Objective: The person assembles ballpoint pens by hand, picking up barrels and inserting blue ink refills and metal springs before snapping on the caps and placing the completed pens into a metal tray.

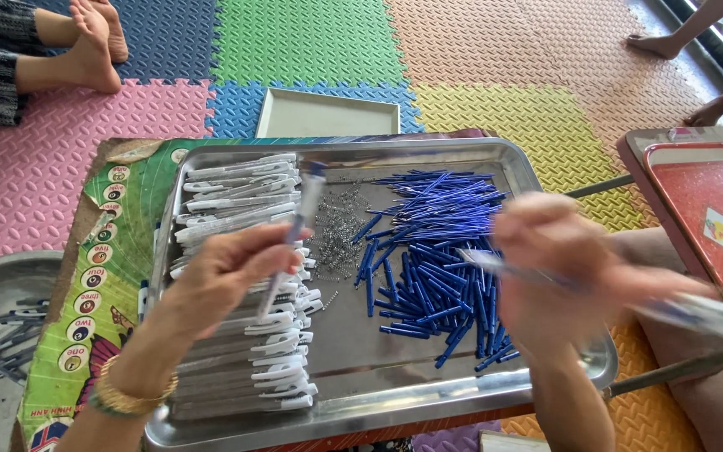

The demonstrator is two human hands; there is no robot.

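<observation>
— What has the left hand [226, 276] got?

— Its fingers are closed round a pen [293, 238], a pale barrel with a blue tip, held tilted over the steel tray [428, 393]. The tip points up and away, above the row of white barrels [244, 276].

— And the right hand [558, 280]?

— Blurred, but it grips a second pen [629, 301], which runs sideways from the blue pile out past the tray's right edge. The hand hangs over the tray's right half.

— What lies in the tray?

— White barrels stacked along the left side, a loose heap of blue refills [433, 251] on the right, and a scatter of small springs [336, 230] between them.

— What is the tray on?

— A low surface covered with a green printed sheet [115, 251], standing on coloured foam mats [311, 42]. A round metal bowl [2, 326] with a few pens sits at the left, a red tray [713, 218] at the right, and an empty pale tray [328, 115] beyond.

— Anyone else about?

— Bare feet [94, 42] at the top left; more legs [688, 33] at the top right.
</observation>
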